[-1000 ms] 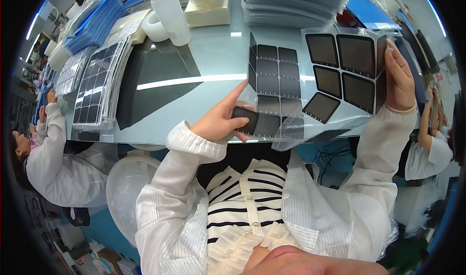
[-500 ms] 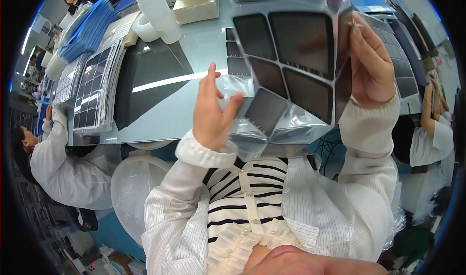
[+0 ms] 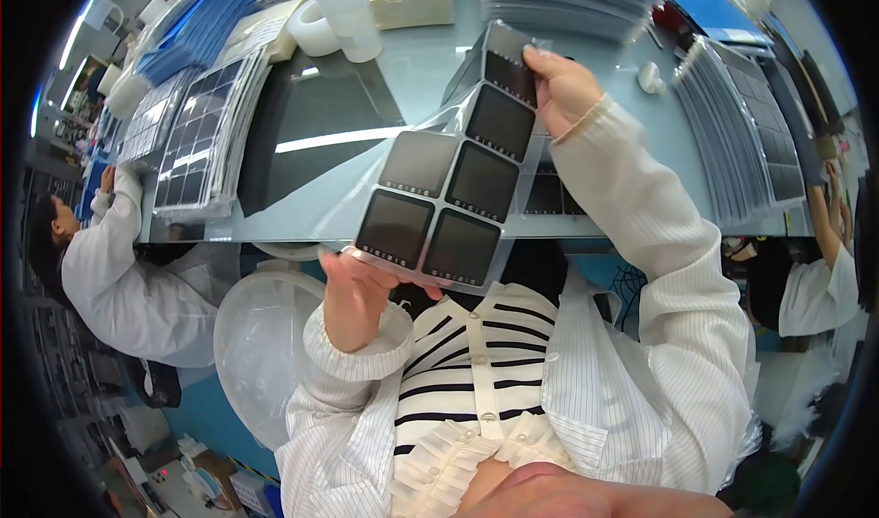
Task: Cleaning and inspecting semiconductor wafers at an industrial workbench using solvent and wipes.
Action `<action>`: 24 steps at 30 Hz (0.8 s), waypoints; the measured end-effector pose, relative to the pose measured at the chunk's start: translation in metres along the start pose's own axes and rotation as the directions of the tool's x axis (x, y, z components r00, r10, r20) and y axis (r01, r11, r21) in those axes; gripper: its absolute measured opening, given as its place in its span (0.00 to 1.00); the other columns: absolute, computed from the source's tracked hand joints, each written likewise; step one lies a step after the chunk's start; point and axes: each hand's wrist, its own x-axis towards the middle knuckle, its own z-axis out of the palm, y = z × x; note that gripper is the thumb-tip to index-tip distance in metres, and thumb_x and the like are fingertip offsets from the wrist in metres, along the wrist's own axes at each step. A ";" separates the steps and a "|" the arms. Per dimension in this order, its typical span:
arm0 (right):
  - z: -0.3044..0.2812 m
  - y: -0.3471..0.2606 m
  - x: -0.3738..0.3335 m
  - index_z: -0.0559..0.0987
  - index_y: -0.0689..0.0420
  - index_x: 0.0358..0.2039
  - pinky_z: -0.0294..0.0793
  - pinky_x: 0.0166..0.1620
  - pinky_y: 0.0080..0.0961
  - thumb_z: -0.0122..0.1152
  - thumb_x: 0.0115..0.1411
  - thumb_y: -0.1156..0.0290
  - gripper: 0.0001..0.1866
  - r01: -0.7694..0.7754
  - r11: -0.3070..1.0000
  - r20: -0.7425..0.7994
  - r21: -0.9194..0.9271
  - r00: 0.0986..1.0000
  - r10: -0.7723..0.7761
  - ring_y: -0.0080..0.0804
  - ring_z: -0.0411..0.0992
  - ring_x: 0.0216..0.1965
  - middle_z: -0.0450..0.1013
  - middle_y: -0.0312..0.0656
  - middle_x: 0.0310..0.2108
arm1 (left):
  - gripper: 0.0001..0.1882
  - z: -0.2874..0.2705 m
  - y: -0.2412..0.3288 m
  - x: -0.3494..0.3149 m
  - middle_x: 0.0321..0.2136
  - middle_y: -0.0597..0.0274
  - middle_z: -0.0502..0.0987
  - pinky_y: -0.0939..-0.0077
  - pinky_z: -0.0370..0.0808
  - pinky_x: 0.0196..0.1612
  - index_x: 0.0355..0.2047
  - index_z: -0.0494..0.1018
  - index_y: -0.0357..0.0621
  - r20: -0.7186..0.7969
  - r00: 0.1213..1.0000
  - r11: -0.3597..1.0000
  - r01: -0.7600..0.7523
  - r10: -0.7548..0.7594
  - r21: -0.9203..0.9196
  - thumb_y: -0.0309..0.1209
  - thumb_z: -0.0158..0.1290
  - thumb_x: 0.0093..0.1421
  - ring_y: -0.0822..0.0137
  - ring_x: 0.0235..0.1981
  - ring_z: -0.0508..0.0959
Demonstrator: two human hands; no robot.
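A clear plastic sheet (image 3: 446, 188) carrying several dark, rounded-square panels is held up at a slant above the table's near edge. My left hand (image 3: 357, 300) is closed on its lower left corner, fingers tucked partly behind it. At the upper end my right hand (image 3: 566, 90) pinches the edge between thumb and fingers. The sheet bends back near that top end, and light glints off its film. Beneath my right forearm, part of another dark-panelled sheet (image 3: 547, 194) lies on the table, mostly hidden.
Stacks of panelled sheets stand left (image 3: 203, 138) and right (image 3: 746, 129). Clear sheets (image 3: 577, 1) are piled at the back, near a white bottle (image 3: 346, 15) and a tape roll (image 3: 311, 31). A dark plate (image 3: 307, 138) lies on the glass-topped table. A co-worker (image 3: 110, 271) sits at left.
The panelled sheet has come down and left, turning its face into view. My left hand, open and apart from it before, now grips its lower corner. My right hand has moved left with it.
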 end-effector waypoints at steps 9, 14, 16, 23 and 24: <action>0.015 0.055 0.015 0.52 0.68 0.61 0.69 0.48 0.28 0.61 0.56 0.56 0.42 0.655 0.003 0.578 -0.756 0.669 -0.467 0.41 0.70 0.46 0.69 0.54 0.48 | 0.23 -0.017 0.019 -0.017 0.39 0.56 0.76 0.75 0.69 0.46 0.45 0.70 0.29 -0.573 0.614 0.834 -0.316 0.543 0.452 0.38 0.34 0.67 0.67 0.39 0.75; 0.067 0.026 -0.106 0.69 0.68 0.49 0.68 0.50 0.35 0.63 0.54 0.61 0.29 0.892 0.343 0.930 -0.294 0.350 -0.112 0.46 0.70 0.45 0.68 0.56 0.47 | 0.32 -0.010 0.019 -0.025 0.36 0.57 0.75 0.77 0.68 0.43 0.44 0.69 0.29 -0.395 0.708 0.763 -0.315 0.585 0.565 0.50 0.29 0.68 0.69 0.38 0.74; 0.069 0.033 -0.135 0.71 0.69 0.47 0.72 0.46 0.34 0.63 0.52 0.57 0.30 0.977 0.096 0.960 -0.190 0.205 -0.193 0.47 0.71 0.44 0.69 0.57 0.46 | 0.34 0.002 0.023 -0.021 0.36 0.56 0.75 0.76 0.68 0.44 0.42 0.69 0.31 -0.385 0.718 0.766 -0.320 0.580 0.558 0.54 0.27 0.67 0.70 0.39 0.74; 0.059 0.056 -0.153 0.71 0.72 0.46 0.76 0.39 0.27 0.64 0.52 0.62 0.28 0.893 0.224 0.843 -0.390 0.444 -0.303 0.46 0.77 0.36 0.74 0.57 0.39 | 0.28 0.020 0.024 0.005 0.31 0.60 0.73 0.80 0.67 0.34 0.45 0.66 0.29 -0.301 0.813 0.780 -0.271 0.499 0.564 0.45 0.30 0.69 0.71 0.30 0.71; 0.059 0.055 -0.151 0.71 0.72 0.46 0.76 0.39 0.27 0.64 0.52 0.62 0.28 0.895 0.221 0.844 -0.387 0.440 -0.307 0.46 0.77 0.36 0.74 0.57 0.39 | 0.25 0.028 0.024 0.012 0.26 0.63 0.70 0.81 0.64 0.29 0.37 0.69 0.31 -0.375 0.772 0.783 -0.242 0.513 0.573 0.43 0.31 0.69 0.74 0.24 0.67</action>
